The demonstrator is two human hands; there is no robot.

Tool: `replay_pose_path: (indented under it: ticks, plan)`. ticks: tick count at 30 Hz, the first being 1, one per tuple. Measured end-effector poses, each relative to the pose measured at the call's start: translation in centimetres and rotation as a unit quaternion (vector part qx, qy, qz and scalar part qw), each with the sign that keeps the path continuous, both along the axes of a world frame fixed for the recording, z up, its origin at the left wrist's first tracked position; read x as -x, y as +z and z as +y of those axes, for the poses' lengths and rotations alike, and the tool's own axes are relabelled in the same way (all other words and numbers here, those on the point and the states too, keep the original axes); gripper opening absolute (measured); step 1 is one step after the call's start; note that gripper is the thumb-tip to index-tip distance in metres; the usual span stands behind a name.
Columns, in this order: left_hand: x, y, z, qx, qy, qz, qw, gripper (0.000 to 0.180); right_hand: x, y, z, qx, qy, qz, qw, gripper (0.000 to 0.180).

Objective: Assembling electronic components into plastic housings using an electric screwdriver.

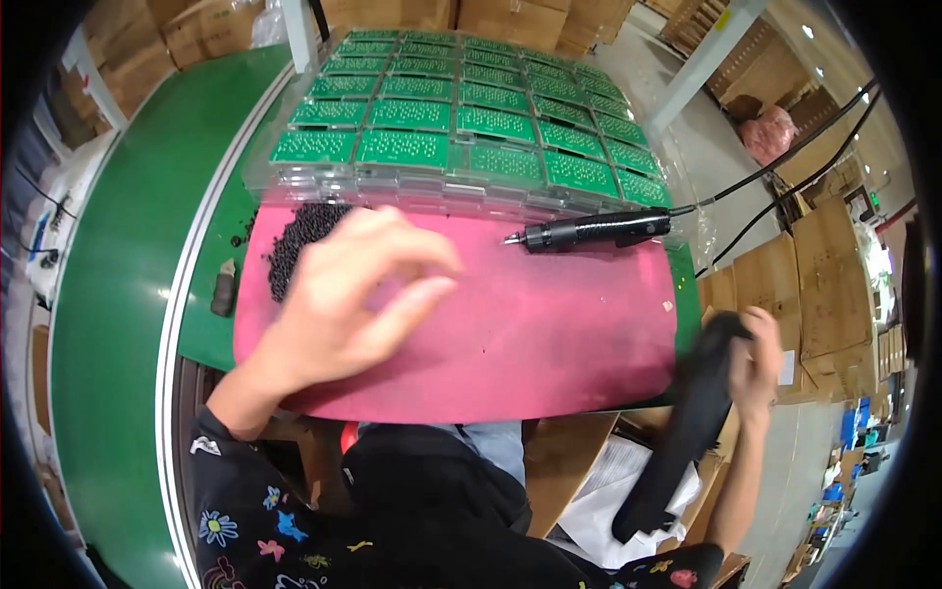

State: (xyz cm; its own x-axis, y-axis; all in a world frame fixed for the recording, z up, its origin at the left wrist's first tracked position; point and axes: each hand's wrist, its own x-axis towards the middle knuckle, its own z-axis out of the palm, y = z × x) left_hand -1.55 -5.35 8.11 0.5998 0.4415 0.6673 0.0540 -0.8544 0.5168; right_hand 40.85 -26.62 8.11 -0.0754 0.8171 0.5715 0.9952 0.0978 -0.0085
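Over the left part of the pink mat hovers my left hand, blurred, with thumb and forefinger curved apart and nothing seen between them. A heap of small black pieces, perhaps screws, lies on the mat just beyond it, partly hidden by the hand. Off the mat's right edge, my right hand is closed around the upper end of a long black plastic-looking part, which hangs tilted toward my lap and is smeared by motion. A black electric screwdriver lies along the mat's far edge, bit pointing left.
Clear plastic trays of green circuit boards stand beyond the mat. The screwdriver's black cable runs off to the upper right. A green conveyor belt passes at left. Cardboard boxes stand at right; an open carton with white wrapping sits below.
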Motion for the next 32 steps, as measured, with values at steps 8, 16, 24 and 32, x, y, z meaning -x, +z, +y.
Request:
replay_pose_path:
  ticks: [8, 16, 24, 32]
  plan:
    - [-3.7, -3.8, 2.9, 0.057, -0.020, 0.187, 0.980, 0.052, 14.2, -3.3, 16.5, 0.146, 0.275, -0.030, 0.950, 0.018]
    - [-3.6, -8.5, 4.9, -0.012, -0.010, 0.151, 0.988, 0.031, 16.1, -2.2, 27.0, 0.062, 0.149, -0.070, 0.984, 0.023]
    - [-3.5, -8.3, 5.2, 0.053, 0.002, 0.165, 0.985, 0.015, 15.3, -5.2, 30.1, 0.196, 0.113, -0.085, 0.970, 0.046]
    - [-1.7, -7.6, 7.5, 0.043, 0.059, 0.209, 0.975, 0.018, 15.1, -2.0, 26.9, 0.066, 0.189, 0.076, 0.977, 0.053]
